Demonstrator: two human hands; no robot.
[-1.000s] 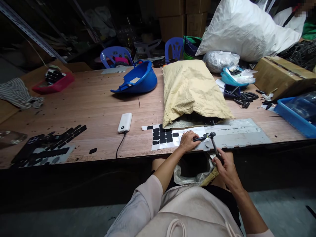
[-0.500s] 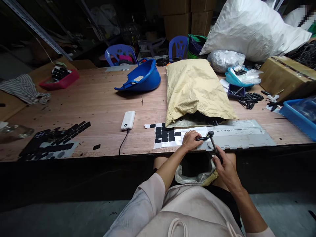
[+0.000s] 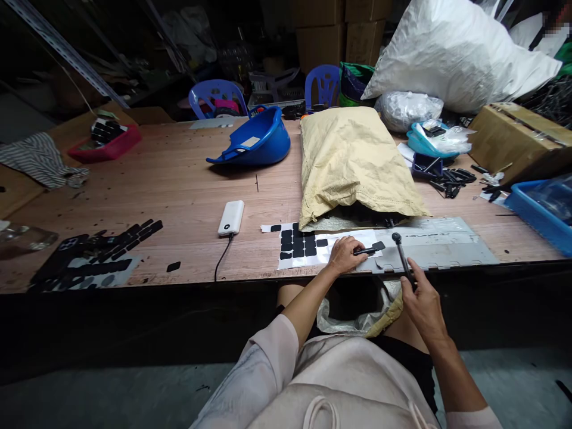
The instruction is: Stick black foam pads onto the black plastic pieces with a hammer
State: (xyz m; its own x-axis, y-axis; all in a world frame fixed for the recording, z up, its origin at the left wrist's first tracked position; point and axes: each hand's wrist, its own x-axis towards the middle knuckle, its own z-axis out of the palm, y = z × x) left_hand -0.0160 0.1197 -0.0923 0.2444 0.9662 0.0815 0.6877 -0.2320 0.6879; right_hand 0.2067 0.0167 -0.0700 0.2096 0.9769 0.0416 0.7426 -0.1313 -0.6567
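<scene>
My left hand [image 3: 343, 255] rests at the table's near edge, its fingers closed on a slim black stick-like piece [image 3: 366, 251] that points right. Beneath it lies white backing paper [image 3: 337, 241] carrying rows of black rounded pads [image 3: 304, 244]; a single dark pad [image 3: 378, 245] shows beyond the stick's tip. In my right hand [image 3: 422, 301] is a small hammer [image 3: 403, 256], gripped by its handle, with the head up and to the right of the stick, apart from it. A grey flat board [image 3: 440, 244] lies under the hammer.
A yellow sack [image 3: 357, 161] with dark pieces at its mouth stands just behind my hands. To the left are a white power bank [image 3: 231, 218] with a cable and a blue basin [image 3: 261, 140]. Black sticks [image 3: 453, 179] and a blue tray [image 3: 543, 208] are at right.
The hammer has moved right and away from the black stick-like piece, as my right hand shifted right. My left hand has stayed in place, still holding the piece.
</scene>
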